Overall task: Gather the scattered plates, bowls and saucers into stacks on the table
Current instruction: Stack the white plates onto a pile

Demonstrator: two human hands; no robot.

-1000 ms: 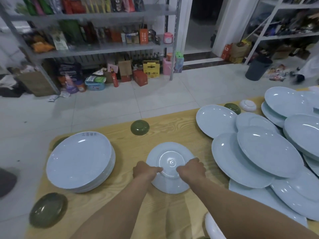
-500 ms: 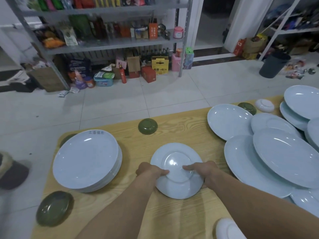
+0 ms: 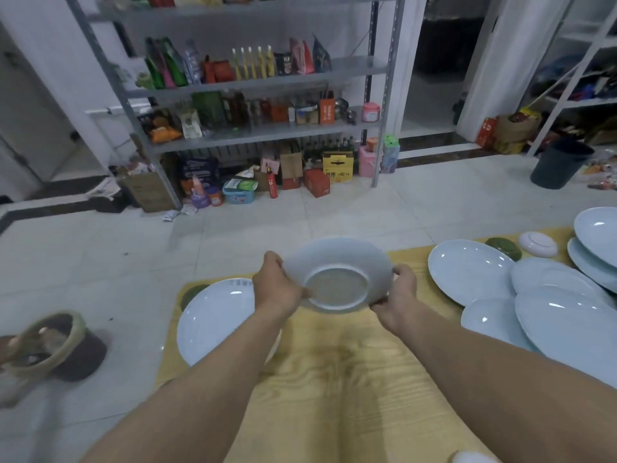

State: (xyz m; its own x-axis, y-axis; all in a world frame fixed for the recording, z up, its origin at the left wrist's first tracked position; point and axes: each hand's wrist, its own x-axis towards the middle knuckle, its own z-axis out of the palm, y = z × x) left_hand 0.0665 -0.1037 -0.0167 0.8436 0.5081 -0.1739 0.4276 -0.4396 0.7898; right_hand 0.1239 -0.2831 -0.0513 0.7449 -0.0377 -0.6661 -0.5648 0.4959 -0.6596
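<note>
I hold a pale blue plate [image 3: 337,272] in the air above the wooden table [image 3: 337,379], tilted so its underside and foot ring face me. My left hand [image 3: 277,285] grips its left rim and my right hand [image 3: 399,289] grips its right rim. A stack of pale blue plates [image 3: 213,319] sits at the table's left, partly behind my left forearm. Several loose pale blue plates [image 3: 470,275] overlap on the right side.
A dark green saucer [image 3: 504,247] and an upside-down white saucer [image 3: 537,243] lie at the far right edge. Another green saucer [image 3: 192,294] peeks out behind the stack. A shelf rack [image 3: 260,128] and a black bin [image 3: 561,163] stand on the tiled floor beyond.
The plate lay upside down on the table with both hands at its rim; now both hands have lifted it off the table and tipped it up. The view has swung upward.
</note>
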